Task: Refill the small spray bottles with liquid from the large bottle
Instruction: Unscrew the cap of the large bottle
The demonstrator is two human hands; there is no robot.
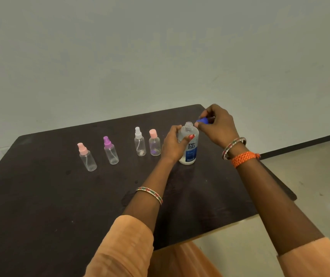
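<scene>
A person is steadying the large bottle (188, 145) with the left hand (173, 144), whose grip is wrapping the shoulder with the thumb pressing the label, while the right hand (218, 124) is pinching the blue cap (203, 120) just beside the open threaded neck. The bottle is standing upright near the far right of the dark surface (60, 196), with four small spray bottles lined up to its left: a pink-topped one (87, 157), a purple-topped one (110, 150), a white-topped one (140, 142) and a pink-capped one (154, 143), all capped.

The large bottle is looking like rigid smooth plastic, moderately heavy with liquid, best held around the mid-body. The small ones are appearing light, thin-walled and easily tipped, so gripping each low on the body while unscrewing the top seems wisest.
</scene>
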